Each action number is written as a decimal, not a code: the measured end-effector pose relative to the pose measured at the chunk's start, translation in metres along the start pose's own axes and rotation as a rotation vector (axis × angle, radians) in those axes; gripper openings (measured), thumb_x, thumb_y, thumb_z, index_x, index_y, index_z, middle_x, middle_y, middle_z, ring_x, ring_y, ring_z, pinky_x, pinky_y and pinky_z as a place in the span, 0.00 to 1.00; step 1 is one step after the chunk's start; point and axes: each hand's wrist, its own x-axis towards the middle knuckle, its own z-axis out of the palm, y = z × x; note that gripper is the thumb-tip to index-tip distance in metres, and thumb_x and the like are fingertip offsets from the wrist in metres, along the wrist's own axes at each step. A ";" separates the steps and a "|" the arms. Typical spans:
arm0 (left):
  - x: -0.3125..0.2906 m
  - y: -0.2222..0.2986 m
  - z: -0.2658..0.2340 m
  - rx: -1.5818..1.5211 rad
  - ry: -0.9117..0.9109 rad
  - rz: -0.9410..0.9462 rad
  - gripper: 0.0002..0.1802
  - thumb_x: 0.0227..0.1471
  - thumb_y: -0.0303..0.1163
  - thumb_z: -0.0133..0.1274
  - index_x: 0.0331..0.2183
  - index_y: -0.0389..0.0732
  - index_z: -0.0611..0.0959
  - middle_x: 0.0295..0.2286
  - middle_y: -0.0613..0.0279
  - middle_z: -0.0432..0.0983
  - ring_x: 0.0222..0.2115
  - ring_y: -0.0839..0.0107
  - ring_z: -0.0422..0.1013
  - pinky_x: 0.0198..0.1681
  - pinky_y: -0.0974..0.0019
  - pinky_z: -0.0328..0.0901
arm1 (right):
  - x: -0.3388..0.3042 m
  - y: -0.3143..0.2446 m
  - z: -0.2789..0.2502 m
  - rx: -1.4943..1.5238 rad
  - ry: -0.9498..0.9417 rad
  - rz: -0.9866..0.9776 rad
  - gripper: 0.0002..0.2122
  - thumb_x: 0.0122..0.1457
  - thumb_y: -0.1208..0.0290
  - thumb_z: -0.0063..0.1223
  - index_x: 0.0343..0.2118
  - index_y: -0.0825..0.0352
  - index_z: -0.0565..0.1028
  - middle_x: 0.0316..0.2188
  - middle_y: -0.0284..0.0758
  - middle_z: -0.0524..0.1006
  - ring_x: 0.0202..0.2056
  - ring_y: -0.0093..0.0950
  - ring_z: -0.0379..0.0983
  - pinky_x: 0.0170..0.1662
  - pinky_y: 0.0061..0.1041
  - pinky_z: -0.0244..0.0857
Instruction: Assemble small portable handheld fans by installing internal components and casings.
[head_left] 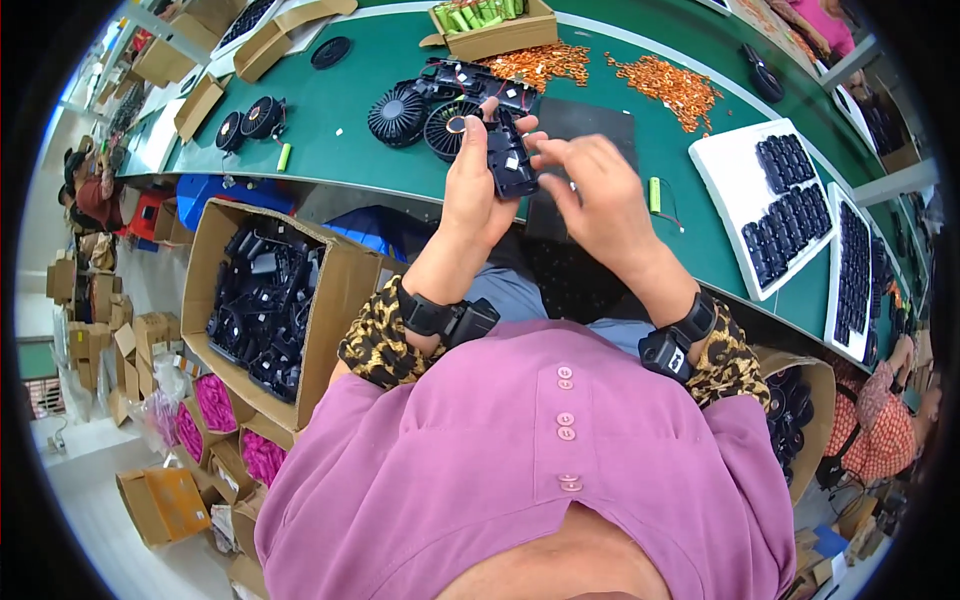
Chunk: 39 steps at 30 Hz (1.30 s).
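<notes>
My left hand (468, 195) is wrapped round a black plastic shell (513, 165) with a small white patch on it, held up over the table's near edge. Just right of the shell is my right hand (605, 200), its fingers bent and thumb apart, with nothing visible in them. Its fingertips are close to the shell's edge; whether they touch it I cannot tell. Behind my left hand lie a round black fan head (450, 128) with a copper-coloured centre, a ribbed round fan part (397, 114) and more black housings with thin wires (455, 78).
On the green table (370, 165) are orange metal-coloured pieces (665, 90), a box of green cells (500, 38), a loose green cell (655, 195) and white trays of black parts (768, 215). A carton of black shells (262, 305) stands at my left, another carton (810, 410) at my right.
</notes>
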 end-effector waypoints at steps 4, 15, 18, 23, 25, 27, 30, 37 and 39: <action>-0.004 0.003 0.003 -0.038 -0.004 -0.007 0.26 0.64 0.50 0.34 0.56 0.46 0.62 0.42 0.53 0.71 0.41 0.63 0.71 0.45 0.59 0.68 | 0.004 -0.001 0.016 0.099 0.022 0.016 0.14 0.44 0.83 0.60 0.36 0.68 0.75 0.30 0.35 0.78 0.34 0.33 0.74 0.36 0.30 0.69; -0.010 0.009 0.006 0.020 -0.003 -0.041 0.27 0.64 0.48 0.36 0.58 0.45 0.60 0.42 0.54 0.71 0.43 0.68 0.69 0.49 0.63 0.65 | 0.012 0.000 0.029 -0.032 -0.011 -0.126 0.08 0.45 0.83 0.57 0.28 0.69 0.71 0.26 0.37 0.73 0.35 0.37 0.74 0.39 0.32 0.70; -0.012 0.011 0.006 0.026 0.000 -0.069 0.26 0.64 0.48 0.37 0.58 0.46 0.61 0.43 0.57 0.70 0.44 0.69 0.68 0.50 0.64 0.64 | 0.014 -0.001 0.028 -0.013 -0.070 -0.120 0.08 0.47 0.85 0.54 0.29 0.69 0.69 0.26 0.38 0.71 0.37 0.41 0.72 0.42 0.35 0.68; -0.015 0.013 0.001 0.061 -0.022 -0.140 0.23 0.64 0.45 0.38 0.57 0.47 0.66 0.44 0.64 0.69 0.46 0.72 0.66 0.50 0.66 0.63 | 0.011 -0.002 0.031 0.048 -0.160 -0.097 0.09 0.47 0.86 0.50 0.31 0.69 0.67 0.27 0.40 0.70 0.37 0.46 0.70 0.45 0.38 0.66; -0.014 0.014 -0.003 0.073 -0.049 -0.148 0.23 0.64 0.45 0.38 0.57 0.47 0.66 0.44 0.64 0.69 0.46 0.72 0.67 0.50 0.65 0.63 | 0.009 -0.004 0.031 0.039 -0.159 -0.097 0.09 0.47 0.86 0.50 0.31 0.69 0.67 0.27 0.40 0.70 0.36 0.45 0.70 0.45 0.38 0.66; -0.015 0.015 -0.004 0.084 -0.075 -0.156 0.23 0.64 0.44 0.38 0.57 0.47 0.66 0.44 0.64 0.69 0.45 0.72 0.67 0.50 0.65 0.63 | 0.008 -0.003 0.032 0.030 -0.159 -0.098 0.09 0.47 0.86 0.50 0.31 0.68 0.66 0.27 0.40 0.70 0.36 0.44 0.70 0.44 0.38 0.67; -0.017 0.018 -0.001 0.088 -0.057 -0.155 0.24 0.64 0.44 0.38 0.57 0.46 0.65 0.44 0.63 0.70 0.44 0.72 0.67 0.49 0.66 0.64 | 0.009 0.003 0.035 -0.002 -0.072 -0.102 0.10 0.47 0.87 0.50 0.31 0.68 0.66 0.28 0.40 0.70 0.36 0.42 0.70 0.42 0.37 0.67; -0.018 0.041 -0.030 0.265 0.150 0.095 0.25 0.62 0.47 0.41 0.54 0.42 0.67 0.38 0.60 0.75 0.35 0.74 0.71 0.34 0.70 0.69 | 0.020 0.003 0.023 0.471 -0.364 -0.057 0.14 0.43 0.90 0.44 0.32 0.67 0.70 0.31 0.40 0.74 0.34 0.39 0.73 0.40 0.35 0.66; -0.016 0.050 -0.055 0.302 0.325 0.200 0.27 0.61 0.50 0.43 0.53 0.41 0.68 0.35 0.63 0.75 0.34 0.76 0.71 0.34 0.71 0.67 | 0.034 0.001 0.019 0.205 -0.747 0.169 0.09 0.46 0.80 0.52 0.32 0.65 0.73 0.34 0.40 0.76 0.38 0.40 0.73 0.41 0.36 0.66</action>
